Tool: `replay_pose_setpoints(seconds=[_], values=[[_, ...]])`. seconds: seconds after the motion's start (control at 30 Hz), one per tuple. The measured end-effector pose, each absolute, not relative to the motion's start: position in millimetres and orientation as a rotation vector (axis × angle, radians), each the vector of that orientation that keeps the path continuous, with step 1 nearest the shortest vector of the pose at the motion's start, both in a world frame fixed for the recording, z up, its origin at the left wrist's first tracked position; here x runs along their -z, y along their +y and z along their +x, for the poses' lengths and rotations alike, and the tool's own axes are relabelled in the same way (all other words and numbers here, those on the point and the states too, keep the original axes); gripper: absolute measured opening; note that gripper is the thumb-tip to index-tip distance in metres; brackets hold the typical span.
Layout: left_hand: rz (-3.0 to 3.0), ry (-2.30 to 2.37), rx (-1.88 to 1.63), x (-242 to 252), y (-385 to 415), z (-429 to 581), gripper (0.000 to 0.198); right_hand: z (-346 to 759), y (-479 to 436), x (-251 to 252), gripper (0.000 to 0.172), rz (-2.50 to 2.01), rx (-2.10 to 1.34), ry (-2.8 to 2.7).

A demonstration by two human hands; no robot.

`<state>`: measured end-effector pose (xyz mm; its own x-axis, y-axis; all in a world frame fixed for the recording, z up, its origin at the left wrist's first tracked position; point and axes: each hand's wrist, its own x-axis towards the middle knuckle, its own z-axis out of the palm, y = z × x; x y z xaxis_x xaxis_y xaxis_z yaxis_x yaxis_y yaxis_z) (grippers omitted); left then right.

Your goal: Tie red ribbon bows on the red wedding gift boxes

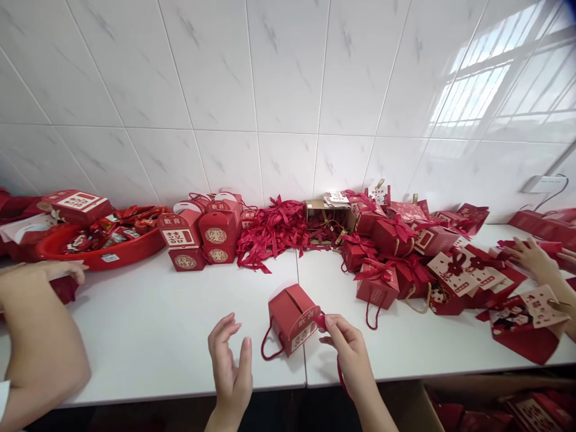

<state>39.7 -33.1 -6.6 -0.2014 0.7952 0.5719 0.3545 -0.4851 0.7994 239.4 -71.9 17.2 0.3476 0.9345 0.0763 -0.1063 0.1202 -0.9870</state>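
Note:
A red gift box [288, 318] with gold lettering sits on the white table in front of me. Its rope handle [271, 354] droops on the left side, and part of a dark red cord hangs by my right wrist. At the box's right upper edge, my right hand [348, 342] pinches a short red ribbon [320, 321] between thumb and fingers. My left hand [231, 360] is raised to the left of the box, fingers apart and holding nothing. Where the rest of the ribbon runs is hidden from view.
Behind lie a heap of red ribbons [279, 231], a small cardboard box [317, 213], and stacked gift boxes [220, 234]. A red basin [103, 259] of wrapped sweets stands left. Finished-looking boxes [378, 282] crowd the right. Other people's arms [40, 336] reach in from both sides.

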Motion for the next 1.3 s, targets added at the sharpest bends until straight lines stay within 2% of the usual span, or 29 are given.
replay_pose_setpoints(seconds=[0.23, 0.43, 0.67, 0.77, 0.97, 1.13, 1.3], values=[[2.131, 1.032, -1.071, -22.8, -24.3, 62.2, 0.022, 230.9, -63.4, -13.5, 0.036, -1.294, -0.658, -1.03], [2.256, 1.086, -1.099, -24.8, -25.3, 86.5, 0.012, 231.3, -61.1, -16.8, 0.036, -1.315, -0.576, -1.056], [2.292, 1.09, -1.1, -22.9, -30.1, 89.2, 0.006, 229.1, -62.5, -22.9, 0.036, -1.294, -0.666, -1.093], [2.221, 1.106, -1.053, -25.9, -33.5, 90.8, 0.011, 229.6, -63.3, -21.0, 0.036, -1.315, -0.682, -1.114], [2.075, 1.123, -0.924, -44.8, -22.8, 96.2, 0.033, 233.5, -64.2, -14.4, 0.037, -1.34, -0.654, -1.081], [2.099, 0.992, -0.745, -64.9, -17.8, 99.3, 0.028, 232.1, -65.8, -13.3, 0.039, -1.312, -0.726, -1.129], [2.057, 1.004, -0.713, -68.6, -19.0, 101.3, 0.025, 230.5, -66.5, -11.1, 0.042, -1.326, -0.734, -1.155]])
